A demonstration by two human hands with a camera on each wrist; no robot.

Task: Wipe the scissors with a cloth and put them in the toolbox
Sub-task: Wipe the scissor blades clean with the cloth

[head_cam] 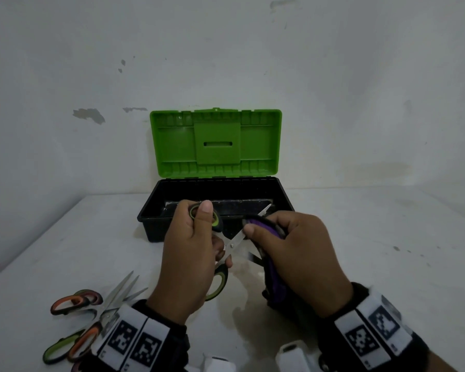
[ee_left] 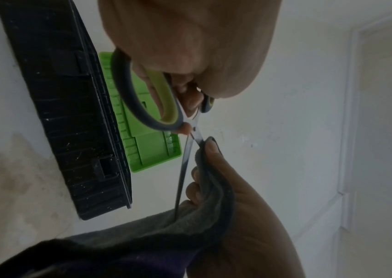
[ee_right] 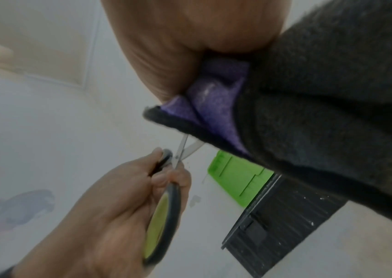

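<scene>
My left hand (head_cam: 191, 251) grips the black-and-green handles of a pair of scissors (head_cam: 235, 244), whose blades stand spread apart above the table. My right hand (head_cam: 293, 245) holds a dark grey and purple cloth (head_cam: 273, 280) pinched around one blade. In the left wrist view the scissors (ee_left: 187, 156) run down into the cloth (ee_left: 209, 212). In the right wrist view the cloth (ee_right: 309, 105) covers most of the blades, with the scissors (ee_right: 183, 150) showing near my left hand (ee_right: 109, 212). Just behind both hands sits the toolbox (head_cam: 151, 224), black with its green lid (head_cam: 215, 142) up.
Several more scissors (head_cam: 91, 310) with orange, green and dark handles lie in a heap at the near left of the white table (head_cam: 387, 237). A white wall stands right behind the toolbox.
</scene>
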